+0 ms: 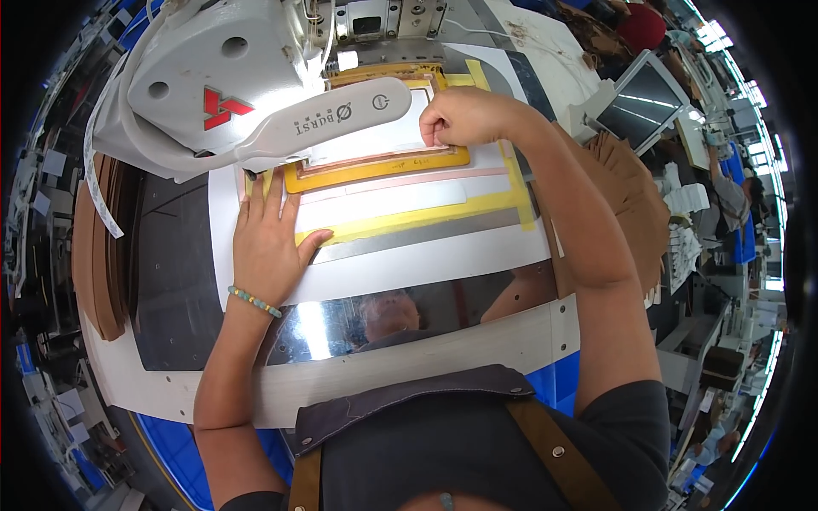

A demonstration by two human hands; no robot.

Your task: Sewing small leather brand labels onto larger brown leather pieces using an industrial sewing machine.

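Lamp (341, 126): lettering (314, 121), power sign (380, 103). Machine (192, 72): emblem (223, 109). Frame (345, 175): handwriting (416, 162).

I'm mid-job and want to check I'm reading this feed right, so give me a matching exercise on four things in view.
Column one:
1. Left hand
2. Right hand
3. Bracelet
4. Monitor

Column two:
A. Dark-screened, toward the upper right of the picture
B. Fingers curled, at the right end of the yellow frame
C. Greenish beads, around a wrist
D. Fingers spread, near the frame's left end

Pairs: 1-D, 2-B, 3-C, 4-A.
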